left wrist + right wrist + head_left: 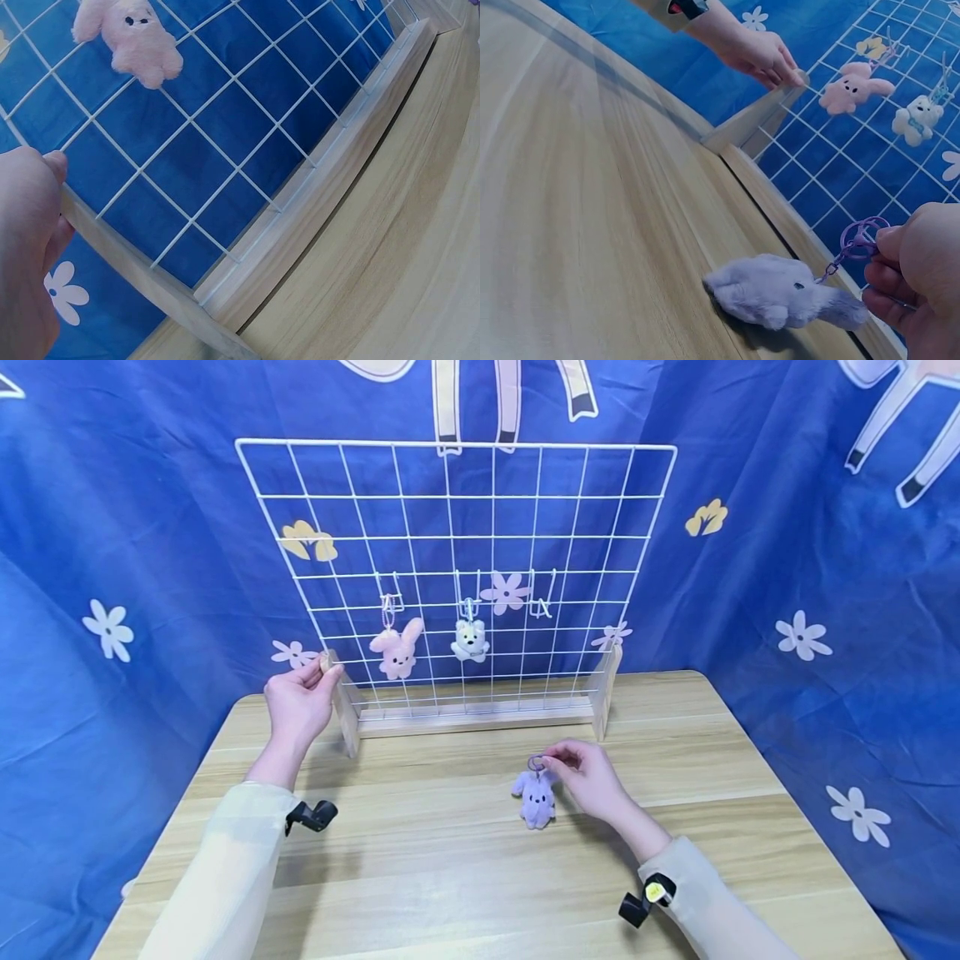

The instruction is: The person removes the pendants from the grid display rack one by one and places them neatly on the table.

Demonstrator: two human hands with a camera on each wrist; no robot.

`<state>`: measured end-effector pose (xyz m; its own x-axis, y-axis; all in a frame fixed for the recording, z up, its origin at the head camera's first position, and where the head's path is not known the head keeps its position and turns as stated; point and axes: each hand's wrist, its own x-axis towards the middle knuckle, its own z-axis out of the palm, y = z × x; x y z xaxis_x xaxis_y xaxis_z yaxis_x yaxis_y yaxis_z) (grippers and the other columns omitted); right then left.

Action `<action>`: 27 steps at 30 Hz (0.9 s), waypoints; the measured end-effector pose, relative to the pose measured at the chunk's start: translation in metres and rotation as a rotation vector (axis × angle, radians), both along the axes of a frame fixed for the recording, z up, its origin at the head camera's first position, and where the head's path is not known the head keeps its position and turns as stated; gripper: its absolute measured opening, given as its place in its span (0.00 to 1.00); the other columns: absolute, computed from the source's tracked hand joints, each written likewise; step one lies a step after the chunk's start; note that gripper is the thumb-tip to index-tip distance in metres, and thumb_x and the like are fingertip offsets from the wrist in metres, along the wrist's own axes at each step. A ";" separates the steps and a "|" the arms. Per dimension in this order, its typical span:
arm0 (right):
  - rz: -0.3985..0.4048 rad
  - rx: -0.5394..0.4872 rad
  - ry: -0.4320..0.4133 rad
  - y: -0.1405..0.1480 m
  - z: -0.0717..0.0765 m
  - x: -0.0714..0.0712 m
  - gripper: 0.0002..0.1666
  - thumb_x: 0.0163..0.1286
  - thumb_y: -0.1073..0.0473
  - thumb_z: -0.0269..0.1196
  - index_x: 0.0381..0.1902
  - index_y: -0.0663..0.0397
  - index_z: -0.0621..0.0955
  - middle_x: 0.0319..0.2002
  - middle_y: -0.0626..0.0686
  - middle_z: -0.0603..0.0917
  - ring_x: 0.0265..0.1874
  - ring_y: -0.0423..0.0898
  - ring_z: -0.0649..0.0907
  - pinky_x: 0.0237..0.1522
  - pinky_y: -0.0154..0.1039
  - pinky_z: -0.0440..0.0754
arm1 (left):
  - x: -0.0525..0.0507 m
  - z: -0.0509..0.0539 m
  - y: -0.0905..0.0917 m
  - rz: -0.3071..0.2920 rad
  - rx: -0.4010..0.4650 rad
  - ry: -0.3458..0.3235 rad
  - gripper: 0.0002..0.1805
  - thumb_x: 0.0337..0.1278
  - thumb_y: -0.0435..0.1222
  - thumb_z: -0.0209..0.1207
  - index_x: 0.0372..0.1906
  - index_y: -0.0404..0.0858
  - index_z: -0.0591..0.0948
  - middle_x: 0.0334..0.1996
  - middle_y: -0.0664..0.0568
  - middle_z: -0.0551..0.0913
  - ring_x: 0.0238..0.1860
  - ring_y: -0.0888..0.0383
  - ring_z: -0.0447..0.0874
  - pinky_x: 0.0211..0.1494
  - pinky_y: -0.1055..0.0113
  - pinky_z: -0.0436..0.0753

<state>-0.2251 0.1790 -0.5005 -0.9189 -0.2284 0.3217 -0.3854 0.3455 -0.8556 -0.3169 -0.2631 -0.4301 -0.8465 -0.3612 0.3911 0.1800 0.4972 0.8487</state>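
Observation:
My right hand [587,777] pinches the purple ring of a purple plush bunny keychain [537,799], held low over the table in front of the rack. In the right wrist view the bunny [769,291] hangs from a short chain close to the wood. My left hand [302,700] grips the top of the left wooden upright [346,706] of a white wire grid rack [450,537]. On the grid's hooks hang a pink plush bunny [397,649] and a white plush bear [470,641]. A third hook [540,607], to their right, bears nothing.
The rack stands at the back of a light wooden table [435,852], with its base bar [480,718] and right upright [606,689] on the wood. A blue patterned cloth [787,560] hangs behind and at both sides.

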 end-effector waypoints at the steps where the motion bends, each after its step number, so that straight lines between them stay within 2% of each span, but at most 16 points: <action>1: 0.001 -0.001 -0.003 0.000 -0.001 -0.001 0.04 0.73 0.71 0.68 0.42 0.61 0.89 0.38 0.52 0.91 0.38 0.50 0.89 0.44 0.35 0.89 | 0.000 0.000 0.000 0.000 0.003 0.001 0.22 0.69 0.39 0.71 0.61 0.31 0.84 0.52 0.36 0.86 0.53 0.54 0.89 0.51 0.77 0.86; 9: -0.006 0.001 -0.035 -0.002 -0.006 -0.008 0.04 0.73 0.70 0.68 0.43 0.62 0.88 0.38 0.53 0.91 0.37 0.53 0.89 0.43 0.33 0.88 | 0.001 0.000 -0.001 0.008 0.014 0.012 0.22 0.68 0.39 0.71 0.60 0.30 0.85 0.51 0.35 0.87 0.51 0.58 0.89 0.49 0.80 0.85; 14: -0.008 0.006 -0.040 -0.002 -0.009 -0.011 0.03 0.73 0.70 0.68 0.42 0.63 0.88 0.38 0.54 0.91 0.37 0.55 0.89 0.41 0.33 0.88 | 0.001 0.001 -0.001 0.000 0.011 0.004 0.22 0.69 0.40 0.71 0.61 0.32 0.85 0.51 0.36 0.87 0.52 0.57 0.89 0.51 0.78 0.85; 21: -0.010 0.045 -0.031 -0.002 -0.014 -0.019 0.03 0.72 0.70 0.69 0.41 0.62 0.89 0.36 0.51 0.91 0.34 0.48 0.88 0.39 0.34 0.88 | 0.001 0.003 0.000 -0.011 0.005 -0.010 0.23 0.70 0.41 0.70 0.62 0.32 0.84 0.53 0.37 0.87 0.54 0.53 0.88 0.52 0.76 0.86; 27: -0.023 0.085 -0.030 -0.002 -0.018 -0.025 0.02 0.71 0.68 0.70 0.40 0.60 0.89 0.34 0.49 0.90 0.32 0.44 0.86 0.37 0.35 0.87 | 0.003 0.004 0.000 -0.022 0.026 -0.004 0.23 0.69 0.40 0.71 0.61 0.31 0.84 0.52 0.35 0.86 0.53 0.55 0.88 0.50 0.78 0.85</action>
